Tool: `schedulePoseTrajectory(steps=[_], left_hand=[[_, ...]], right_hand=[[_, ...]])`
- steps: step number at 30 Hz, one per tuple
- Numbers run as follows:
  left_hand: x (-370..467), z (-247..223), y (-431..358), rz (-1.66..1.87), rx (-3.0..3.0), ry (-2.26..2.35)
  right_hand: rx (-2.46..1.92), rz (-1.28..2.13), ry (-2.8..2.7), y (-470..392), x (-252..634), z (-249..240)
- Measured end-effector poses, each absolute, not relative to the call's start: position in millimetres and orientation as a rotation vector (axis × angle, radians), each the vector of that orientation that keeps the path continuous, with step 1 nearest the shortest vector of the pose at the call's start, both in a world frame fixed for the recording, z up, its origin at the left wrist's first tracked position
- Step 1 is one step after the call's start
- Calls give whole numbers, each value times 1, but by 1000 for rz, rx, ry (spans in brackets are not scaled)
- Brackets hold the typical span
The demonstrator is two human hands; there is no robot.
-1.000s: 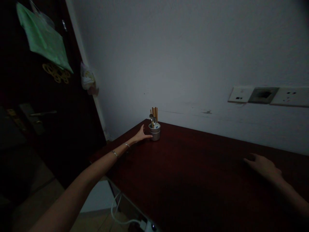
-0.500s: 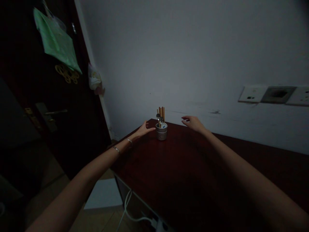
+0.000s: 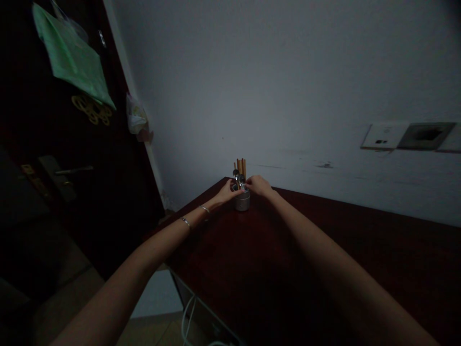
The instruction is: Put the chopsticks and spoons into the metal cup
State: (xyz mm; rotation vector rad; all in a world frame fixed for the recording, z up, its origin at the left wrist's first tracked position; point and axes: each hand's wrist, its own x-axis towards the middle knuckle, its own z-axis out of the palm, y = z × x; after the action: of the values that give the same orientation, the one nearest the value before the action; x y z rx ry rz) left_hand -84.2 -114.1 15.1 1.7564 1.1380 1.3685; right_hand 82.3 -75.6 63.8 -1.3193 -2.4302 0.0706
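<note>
A grey cylindrical utensil holder (image 3: 242, 202) stands upright near the far corner of the dark red tabletop (image 3: 230, 250). Several wooden chopsticks (image 3: 241, 166) and metal spoons (image 3: 236, 173) stick up from it. My left hand (image 3: 227, 192), with two bracelets on its wrist, curls round the holder's left side at the rim, thumb across the front. The fingers of my right hand (image 3: 258, 185) pinch at the rim's right side, on a white ceramic spoon (image 3: 244, 187) that is partly hidden by the fingers. The spoon is still inside the holder.
A pale wall (image 3: 281, 96) rises behind the table, with a socket panel (image 3: 383, 136) on the right. At the left is a dark door with a handle (image 3: 74, 170) and a hanging green cloth (image 3: 72, 62). White cables (image 3: 188, 317) hang below the table's front edge.
My right hand has moved left from open air to the holder's rim and closed on the white spoon. My left hand has moved slightly right, onto the holder.
</note>
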Motion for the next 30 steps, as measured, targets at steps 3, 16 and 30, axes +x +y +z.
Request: schedulePoseTrajectory(steps=[3,16,30], left_hand=[[-81,14,-111,1370,1800,1163],[-82,9,-112,1311,1826,1288],[-84,11,-117,1248,1909,1394]], right_hand=[[-1329,18,-2442,-79,79,61],[-1279,-91,-2497,-90,82,69],[-1272,-128,-1999,-69,121,136]])
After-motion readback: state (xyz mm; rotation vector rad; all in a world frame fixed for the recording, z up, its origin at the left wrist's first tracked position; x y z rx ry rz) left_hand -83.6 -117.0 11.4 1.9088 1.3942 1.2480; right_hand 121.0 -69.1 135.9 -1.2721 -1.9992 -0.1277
